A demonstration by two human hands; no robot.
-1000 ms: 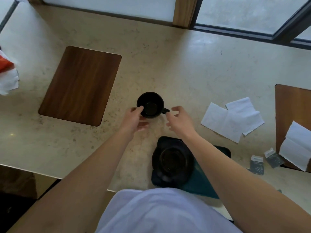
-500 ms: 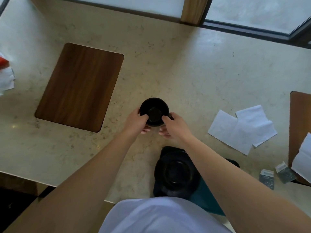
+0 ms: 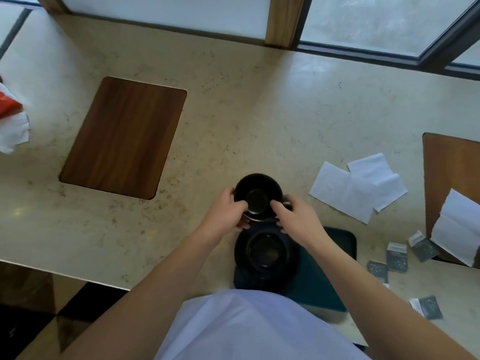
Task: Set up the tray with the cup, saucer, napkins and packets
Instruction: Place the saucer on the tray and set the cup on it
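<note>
A black cup (image 3: 257,194) sits between both my hands, just beyond the black saucer (image 3: 265,252). My left hand (image 3: 226,213) grips its left side and my right hand (image 3: 293,216) grips its right side near the handle. The saucer rests on the left part of a dark teal tray (image 3: 330,271) at the counter's near edge. Two white napkins (image 3: 355,187) lie overlapping on the counter to the right. Several small dark packets (image 3: 396,257) are scattered right of the tray.
A brown wooden mat (image 3: 124,136) lies on the beige counter to the left. Another brown mat (image 3: 452,175) at the right edge carries a folded white napkin (image 3: 457,227). White and red paper (image 3: 11,120) sits at the far left. A window frame runs along the back.
Both hands closed in from either side and took hold of the cup, which has come nearer to the saucer and me.
</note>
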